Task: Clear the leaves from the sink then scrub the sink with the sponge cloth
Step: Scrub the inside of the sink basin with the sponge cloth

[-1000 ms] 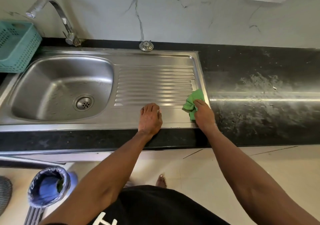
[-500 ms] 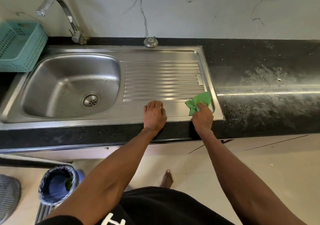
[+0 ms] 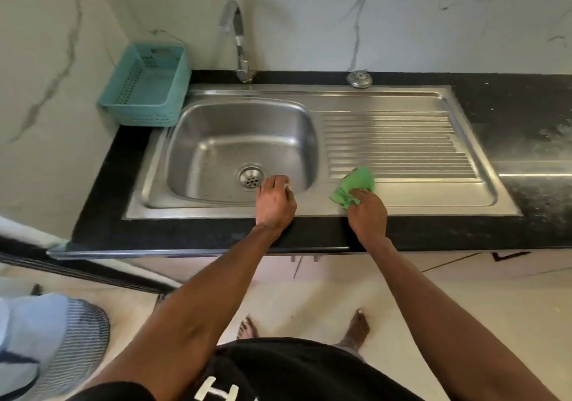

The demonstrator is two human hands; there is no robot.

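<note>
Head view: scrubbing is judged under way, the sponge cloth (image 3: 353,188) being gripped by the right hand (image 3: 367,215) on the drainboard (no leaves seen), the left hand (image 3: 275,203) rested, fingers bent, holding nothing, on the sink (image 3: 216,207) rim; the basin is judged next.

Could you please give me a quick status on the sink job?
Left hand resting on stainless steel sink front rim. Right hand gripping green sponge cloth at ribbed drainboard's front edge. No leaves visible.

A crumpled green sponge cloth (image 3: 353,186) is gripped by the right hand (image 3: 367,215) and pressed on the stainless steel sink (image 3: 402,202) at the near edge of its ribbed drainboard. The left hand (image 3: 275,202) is rested on the basin's near rim, fingers curled, beside the round metal drain (image 3: 251,176). A teal perforated plastic basket (image 3: 145,85) is seen left of the chrome tap (image 3: 238,41).
</note>
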